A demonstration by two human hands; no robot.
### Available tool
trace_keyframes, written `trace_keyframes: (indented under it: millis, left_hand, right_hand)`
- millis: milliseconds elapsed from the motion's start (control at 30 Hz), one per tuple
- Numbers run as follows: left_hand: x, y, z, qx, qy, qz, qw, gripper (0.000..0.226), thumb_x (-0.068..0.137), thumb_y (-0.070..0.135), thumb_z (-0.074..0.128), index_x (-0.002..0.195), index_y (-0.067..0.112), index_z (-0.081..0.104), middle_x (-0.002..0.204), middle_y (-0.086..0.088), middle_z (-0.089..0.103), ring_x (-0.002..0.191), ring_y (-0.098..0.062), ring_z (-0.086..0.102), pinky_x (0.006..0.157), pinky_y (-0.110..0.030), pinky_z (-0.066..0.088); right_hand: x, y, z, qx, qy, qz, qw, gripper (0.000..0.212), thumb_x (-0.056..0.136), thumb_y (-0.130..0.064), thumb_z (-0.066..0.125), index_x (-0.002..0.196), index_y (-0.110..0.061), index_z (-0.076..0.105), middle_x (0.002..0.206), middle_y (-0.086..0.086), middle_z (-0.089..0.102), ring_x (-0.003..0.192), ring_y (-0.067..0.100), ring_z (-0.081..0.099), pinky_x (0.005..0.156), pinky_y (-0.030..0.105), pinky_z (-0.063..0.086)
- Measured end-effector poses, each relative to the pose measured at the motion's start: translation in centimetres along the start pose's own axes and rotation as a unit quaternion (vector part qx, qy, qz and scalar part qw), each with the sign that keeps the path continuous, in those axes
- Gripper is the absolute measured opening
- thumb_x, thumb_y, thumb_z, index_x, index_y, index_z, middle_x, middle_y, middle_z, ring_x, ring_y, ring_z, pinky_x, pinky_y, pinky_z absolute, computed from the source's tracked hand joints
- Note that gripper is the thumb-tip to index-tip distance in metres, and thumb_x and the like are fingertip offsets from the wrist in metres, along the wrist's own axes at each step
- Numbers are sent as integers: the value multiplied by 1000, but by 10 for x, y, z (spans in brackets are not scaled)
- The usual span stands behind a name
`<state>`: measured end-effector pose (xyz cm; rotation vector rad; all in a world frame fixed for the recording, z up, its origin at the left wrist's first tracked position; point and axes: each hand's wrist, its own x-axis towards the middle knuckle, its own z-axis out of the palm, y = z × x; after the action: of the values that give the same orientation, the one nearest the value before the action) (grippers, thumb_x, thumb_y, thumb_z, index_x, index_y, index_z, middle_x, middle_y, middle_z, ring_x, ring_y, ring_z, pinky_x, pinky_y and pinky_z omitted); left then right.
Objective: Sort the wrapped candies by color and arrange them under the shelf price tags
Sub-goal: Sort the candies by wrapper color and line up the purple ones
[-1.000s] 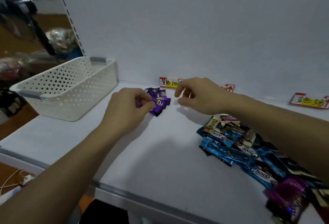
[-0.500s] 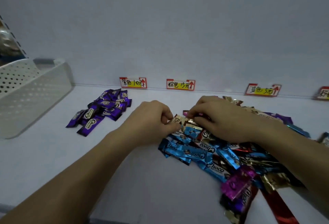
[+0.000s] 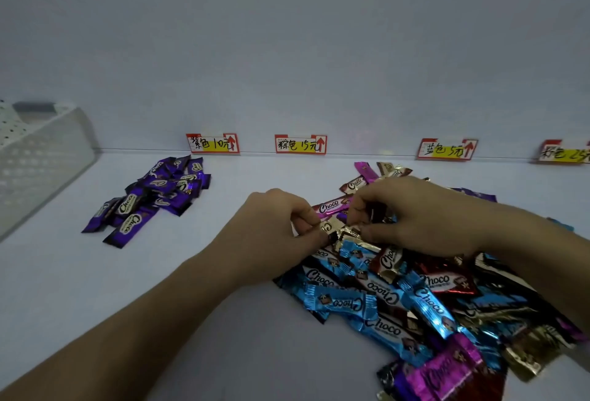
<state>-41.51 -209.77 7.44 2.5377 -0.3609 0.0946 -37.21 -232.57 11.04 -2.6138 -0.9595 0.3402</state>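
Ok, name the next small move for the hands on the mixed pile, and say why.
Probably lift the gold-brown candy clear and set it under the second price tag from the left. The left hand and right hand both pinch it atop the mixed pile; only the purple pile is sorted.

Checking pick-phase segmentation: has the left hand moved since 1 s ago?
Yes. The left hand went right: from the purple pile under the first tag to the mixed pile below the second tag, pinching a gold candy.
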Motion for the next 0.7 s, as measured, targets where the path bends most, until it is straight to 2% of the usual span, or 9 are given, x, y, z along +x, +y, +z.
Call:
trace_keyframes:
  millis: [100,133,200,300,400,567,633,700]
  left_hand:
    - [5,-5,-7,-30,11,-34,999,17,88,40,72,102,30,73,80,18,65,74,9,59,56,-7,41]
    - [7,-7,-10,-32,19,-49,998,15,88,38,72,102,30,73,80,18,64,74,4,60,58,-9,41]
    - [11,-13,-15,-42,38,-76,996,15,87,36,75,100,29,73,82,15,65,76,-1,60,67,-21,49]
    - [17,-19,-21,-77,71,-97,990,14,82,37,78,91,27,74,79,10,68,70,-7,65,70,-35,58]
    - [27,-23,-22,-91,85,-109,986,10,83,31,79,89,24,74,76,8,70,60,-7,69,68,-37,61]
    - [41,-32,-17,-105,113,-132,979,10,89,13,74,95,21,74,82,6,73,65,-6,73,75,-42,62]
    - [42,-34,-16,-107,116,-134,978,11,89,12,72,96,21,73,83,5,73,65,-6,73,75,-41,63]
    - [43,-36,-16,-104,119,-132,979,11,90,12,72,95,22,72,82,6,72,64,-6,72,74,-40,62]
  right_hand:
    - [8,3,-5,67,40,15,997,9,93,-26,70,91,-35,68,86,-13,70,81,0,63,75,24,50]
    - [10,4,-8,67,26,17,997,8,92,-27,71,94,-34,70,86,-14,70,82,0,64,76,26,52]
    - [13,3,-10,36,-29,15,999,11,90,-33,73,101,-34,71,88,-15,71,83,0,64,78,25,53]
    - [15,3,-9,1,-55,6,998,7,91,-36,72,97,-34,72,84,-16,70,80,0,64,72,22,49]
    - [18,5,-9,12,-62,13,998,3,91,-35,72,94,-35,71,80,-15,69,76,1,63,67,19,44]
    - [19,7,-17,119,-5,26,993,7,91,-22,72,93,-28,70,83,-9,71,74,-1,65,66,14,48]
    - [19,9,-19,154,12,31,988,6,93,-19,70,94,-26,68,82,-5,72,74,5,67,68,19,51]
    - [20,10,-19,171,23,38,984,4,95,-21,67,97,-24,66,83,-3,73,78,14,71,75,35,58]
